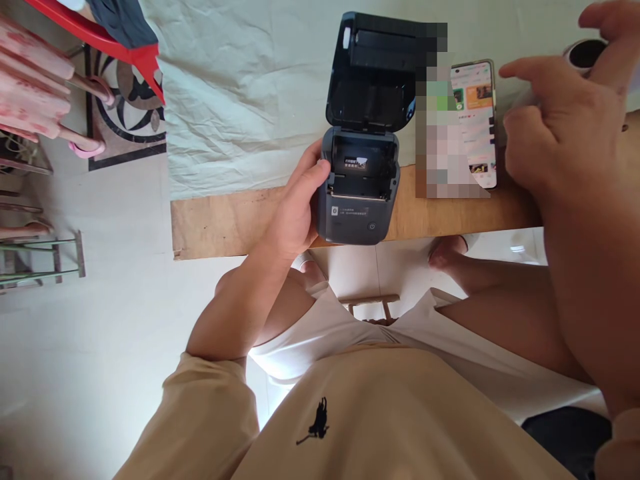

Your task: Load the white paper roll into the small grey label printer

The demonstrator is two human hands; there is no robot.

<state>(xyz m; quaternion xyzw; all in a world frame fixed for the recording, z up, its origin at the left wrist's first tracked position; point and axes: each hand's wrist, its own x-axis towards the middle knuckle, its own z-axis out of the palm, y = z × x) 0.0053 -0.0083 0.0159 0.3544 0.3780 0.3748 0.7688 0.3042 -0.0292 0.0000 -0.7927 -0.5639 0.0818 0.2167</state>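
Observation:
A dark grey label printer (357,223) is in my left hand (300,197), thumb on its near side wall and fingers behind it. The printer's black lid (373,80) is swung up, baring a hollow bay with a small label in it. My right hand (555,127) hovers just right of a lit smartphone (477,127), its index finger stretched out to the left and its other fingers bent. I see nothing in it. The phone lies on the table, its left part covered by a blurred patch.
A pale green cloth (240,87) covers the table, with a bare wooden edge (215,227) in front. At the upper right, another person's hand (613,23) is beside a round black-and-white object (585,53). A red chair (95,33) and a person's legs are at left.

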